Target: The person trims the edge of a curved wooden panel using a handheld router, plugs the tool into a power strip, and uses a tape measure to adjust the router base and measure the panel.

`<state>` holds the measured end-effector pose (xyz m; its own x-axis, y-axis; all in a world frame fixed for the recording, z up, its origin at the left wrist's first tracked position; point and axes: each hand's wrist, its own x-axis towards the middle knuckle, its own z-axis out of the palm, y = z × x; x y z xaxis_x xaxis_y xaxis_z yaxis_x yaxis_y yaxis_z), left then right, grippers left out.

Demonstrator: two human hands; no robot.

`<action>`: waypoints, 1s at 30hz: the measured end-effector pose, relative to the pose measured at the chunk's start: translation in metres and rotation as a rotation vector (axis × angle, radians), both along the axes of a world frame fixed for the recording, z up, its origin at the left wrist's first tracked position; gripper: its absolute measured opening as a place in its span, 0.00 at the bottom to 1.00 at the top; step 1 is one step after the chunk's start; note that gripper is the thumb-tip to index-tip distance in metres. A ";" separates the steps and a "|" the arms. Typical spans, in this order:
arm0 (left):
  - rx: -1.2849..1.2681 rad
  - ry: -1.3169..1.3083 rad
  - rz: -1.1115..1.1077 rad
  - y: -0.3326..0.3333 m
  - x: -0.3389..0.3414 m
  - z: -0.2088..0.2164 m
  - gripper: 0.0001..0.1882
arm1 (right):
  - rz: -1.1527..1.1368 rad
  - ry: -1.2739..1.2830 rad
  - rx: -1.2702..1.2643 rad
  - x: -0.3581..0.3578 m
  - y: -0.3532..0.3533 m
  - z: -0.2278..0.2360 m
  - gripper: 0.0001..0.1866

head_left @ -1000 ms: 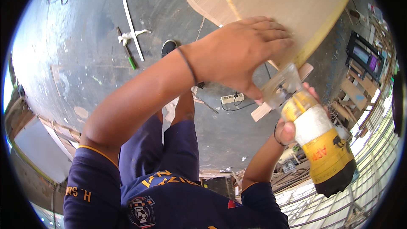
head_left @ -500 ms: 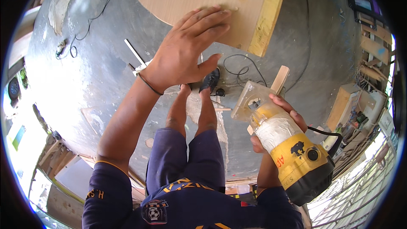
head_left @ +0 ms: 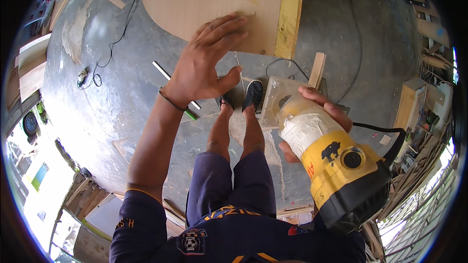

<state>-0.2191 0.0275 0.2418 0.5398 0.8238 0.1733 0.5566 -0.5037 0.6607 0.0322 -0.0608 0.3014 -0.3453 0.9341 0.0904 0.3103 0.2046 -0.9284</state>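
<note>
My left hand (head_left: pixel 204 63) lies with its fingers stretched out over the near edge of a pale wooden board (head_left: pixel 209 0), which has a curved left side. A yellowish wood strip (head_left: pixel 288 14) runs along the board's right edge. To the right, my right hand (head_left: pixel 325 107) is wrapped round a yellow and black trim router (head_left: pixel 336 163), its neck bound in whitish tape. The router is tilted, with its clear base plate (head_left: pixel 269 104) toward the board but apart from it. A narrow wooden piece (head_left: pixel 318 70) sticks out past the base. Part of my right hand is hidden behind the router.
A black cord (head_left: pixel 385 127) leaves the router at the right. On the grey floor lie a white strip (head_left: pixel 161 70), a small power tool (head_left: pixel 82 77) with its cable at the left, and more cable at the right. Wood scraps (head_left: pixel 414 102) are piled along the right side.
The whole view has shifted, so the board appears farther left. The router's base has tipped and moved slightly closer to the board's edge. My left hand stays on the board.
</note>
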 end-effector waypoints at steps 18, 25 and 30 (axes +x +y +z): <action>0.131 -0.227 0.025 -0.007 -0.004 -0.016 0.40 | 0.137 -0.222 0.414 -0.025 0.070 -0.033 0.46; 0.157 -0.275 0.164 -0.012 0.004 -0.022 0.36 | -0.008 -0.238 0.435 -0.039 0.074 -0.040 0.43; 0.163 -0.273 0.202 -0.014 0.008 -0.025 0.35 | 0.021 -0.276 0.407 -0.031 0.077 -0.043 0.45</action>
